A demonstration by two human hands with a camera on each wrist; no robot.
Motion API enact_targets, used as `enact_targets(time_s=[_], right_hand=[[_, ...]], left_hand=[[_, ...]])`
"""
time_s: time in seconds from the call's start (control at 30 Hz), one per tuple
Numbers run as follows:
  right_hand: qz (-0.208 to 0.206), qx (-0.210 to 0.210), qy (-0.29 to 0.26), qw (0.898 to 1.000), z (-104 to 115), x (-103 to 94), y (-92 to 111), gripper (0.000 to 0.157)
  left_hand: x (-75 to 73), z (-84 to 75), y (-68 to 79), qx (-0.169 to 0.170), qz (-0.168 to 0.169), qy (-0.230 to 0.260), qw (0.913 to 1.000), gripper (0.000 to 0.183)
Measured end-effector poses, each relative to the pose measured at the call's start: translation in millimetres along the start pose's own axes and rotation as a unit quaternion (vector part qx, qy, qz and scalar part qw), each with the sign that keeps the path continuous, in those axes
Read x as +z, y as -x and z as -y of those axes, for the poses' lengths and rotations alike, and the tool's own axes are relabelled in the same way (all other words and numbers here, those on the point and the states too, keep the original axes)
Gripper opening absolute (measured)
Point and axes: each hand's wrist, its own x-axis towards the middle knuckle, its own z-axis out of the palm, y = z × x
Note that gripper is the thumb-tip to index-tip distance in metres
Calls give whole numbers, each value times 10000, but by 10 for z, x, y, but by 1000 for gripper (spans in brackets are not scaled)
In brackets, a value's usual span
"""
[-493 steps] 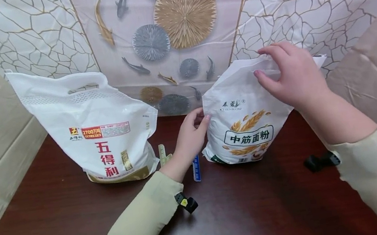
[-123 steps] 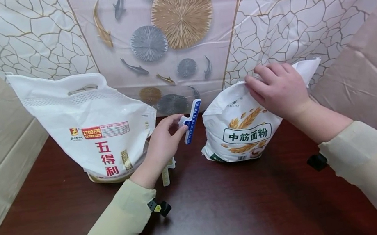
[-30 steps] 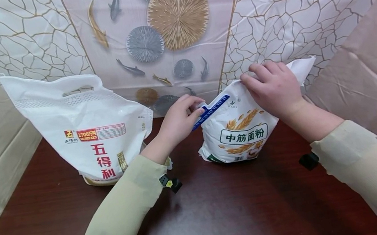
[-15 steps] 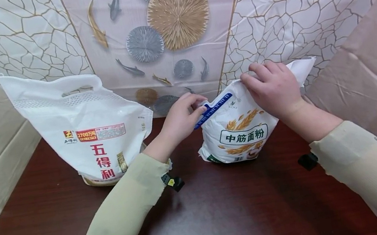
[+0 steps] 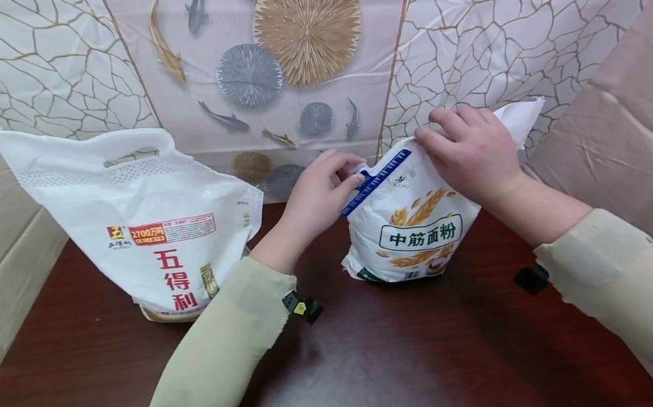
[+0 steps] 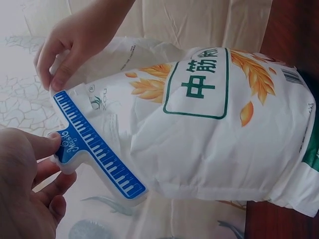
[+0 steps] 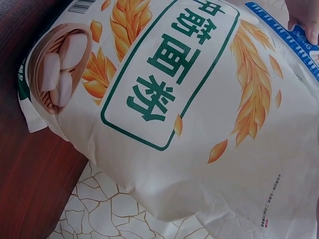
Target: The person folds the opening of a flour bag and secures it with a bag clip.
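Note:
A blue clip with a piano-key pattern lies along the top left edge of a white flour bag with wheat ears on it. My left hand pinches the clip's tab; the left wrist view shows the thumb on its printed side and the other fingers behind or below. At the bag's folded top, my right hand grips the edge, with the thumb tip close to the clip's upper end in the left wrist view. The right wrist view shows the bag's front but not the right hand.
A larger white bag with red characters and a handle slot stands upright on the left of the dark wooden table. Patterned cloth hangs close behind both bags, and pale panels flank the table.
Earlier the flour bag's top stood up; now it is folded down. The blue clip, first on the table, was lifted onto the bag's edge and has lately slid slightly up and right.

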Motion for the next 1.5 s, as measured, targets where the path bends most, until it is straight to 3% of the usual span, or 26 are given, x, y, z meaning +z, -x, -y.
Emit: enact_targets(time_s=[0.37, 0.67, 1.03, 1.5], right_hand=[[-122, 128, -203, 9996, 30, 4, -19, 20], [127, 356, -259, 9990, 26, -6, -20, 17], [124, 521, -352, 9979, 11, -7, -26, 21], [124, 663, -454, 9967, 37, -5, -29, 20]], left_hand=[[33, -30, -39, -22, -158, 263, 9995, 22], [65, -11, -68, -59, -115, 495, 9987, 23], [-25, -91, -29, -106, -173, 385, 9991, 23], [67, -59, 15, -201, -161, 361, 9990, 26]])
